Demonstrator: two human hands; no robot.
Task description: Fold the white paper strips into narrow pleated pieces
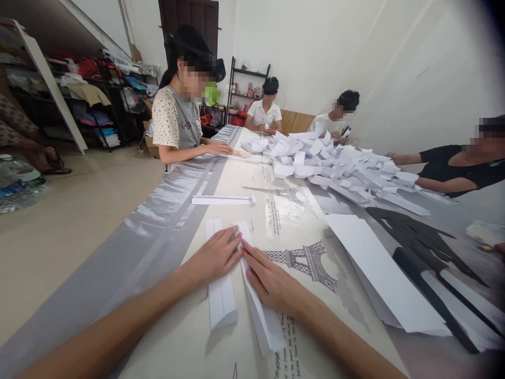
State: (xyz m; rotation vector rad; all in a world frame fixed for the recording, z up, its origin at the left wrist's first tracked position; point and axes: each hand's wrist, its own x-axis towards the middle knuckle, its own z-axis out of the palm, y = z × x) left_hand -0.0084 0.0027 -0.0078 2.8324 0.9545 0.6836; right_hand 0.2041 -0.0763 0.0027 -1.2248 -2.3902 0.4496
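Note:
A narrow folded white paper strip (pixel 263 322) lies lengthwise in front of me, its far end under my fingertips. My left hand (pixel 216 253) rests flat with fingers stretched, crossing a second folded strip (pixel 221 304) and touching the far end of the first. On the first strip's right side, my right hand (pixel 276 281) has its fingers pressed together, with the thumb along the paper. The fingertips of both hands meet near the fold. Farther ahead, another folded strip (pixel 221 200) lies crosswise on the table.
A cream table cover (pixel 173 316) printed with towers lies beneath. A large heap of folded white papers (pixel 315 155) fills the far right. Flat white sheets (pixel 384 271) and black pieces (pixel 418 237) lie at right. Several people sit or stand around the table; one person's hand (pixel 219 148) rests on it.

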